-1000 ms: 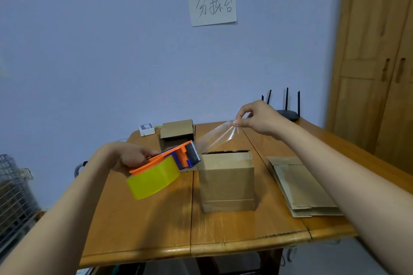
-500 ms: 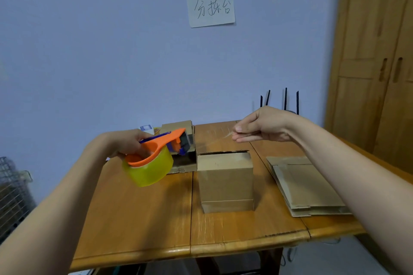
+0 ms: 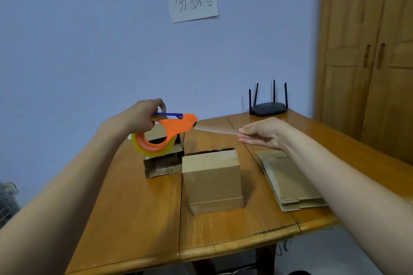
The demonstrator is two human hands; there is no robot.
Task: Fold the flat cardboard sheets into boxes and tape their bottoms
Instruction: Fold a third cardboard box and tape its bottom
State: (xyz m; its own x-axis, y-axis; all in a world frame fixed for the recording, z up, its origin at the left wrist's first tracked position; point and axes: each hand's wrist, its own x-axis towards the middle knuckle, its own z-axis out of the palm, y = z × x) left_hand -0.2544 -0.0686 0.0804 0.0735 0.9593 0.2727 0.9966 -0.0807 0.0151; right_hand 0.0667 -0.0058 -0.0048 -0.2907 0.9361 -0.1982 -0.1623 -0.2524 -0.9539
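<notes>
A brown cardboard box (image 3: 212, 182) stands upright in the middle of the wooden table (image 3: 138, 219), with its folded flaps on top. Above it, a strip of clear tape (image 3: 214, 129) stretches through the air. The right hand (image 3: 260, 133) pinches the end of the strip between thumb and fingers. The left hand (image 3: 145, 118) grips the orange tape holder with the yellow roll (image 3: 161, 138), fingers curled round its handle. Behind the roll lies another open brown cardboard box (image 3: 164, 158). A pile of flat brown cardboard sheets (image 3: 288, 181) lies to the right of the box. A black router with thin antennas (image 3: 268, 108) sits at the far edge.
</notes>
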